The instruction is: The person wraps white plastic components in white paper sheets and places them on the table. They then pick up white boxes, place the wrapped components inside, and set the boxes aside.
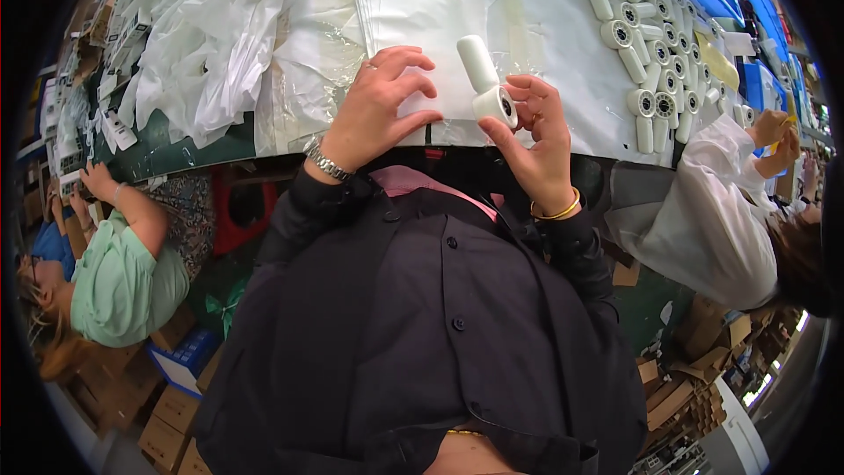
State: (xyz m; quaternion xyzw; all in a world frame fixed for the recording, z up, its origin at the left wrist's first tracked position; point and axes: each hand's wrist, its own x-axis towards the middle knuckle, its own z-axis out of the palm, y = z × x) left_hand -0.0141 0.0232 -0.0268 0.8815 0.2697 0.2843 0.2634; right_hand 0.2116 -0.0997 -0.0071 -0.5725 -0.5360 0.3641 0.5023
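Note:
My right hand (536,136) grips a small white handheld fan (477,66) by its round head, over the near edge of the table. The fan's rounded handle points up and away from me, and its dark round grille faces to the right. My left hand (381,105) hovers to the left of the fan with fingers spread and curved, holding nothing. Just beyond my hands lies a stack of flat translucent white bags (413,13) on the table.
Several rows of similar white fans (651,53) lie at the right. Loose, crumpled white plastic bags (207,44) heap up on the left. One person in light green (127,286) sits at the left, another in white (716,211) at the right. Cardboard boxes (167,427) stand on the floor.

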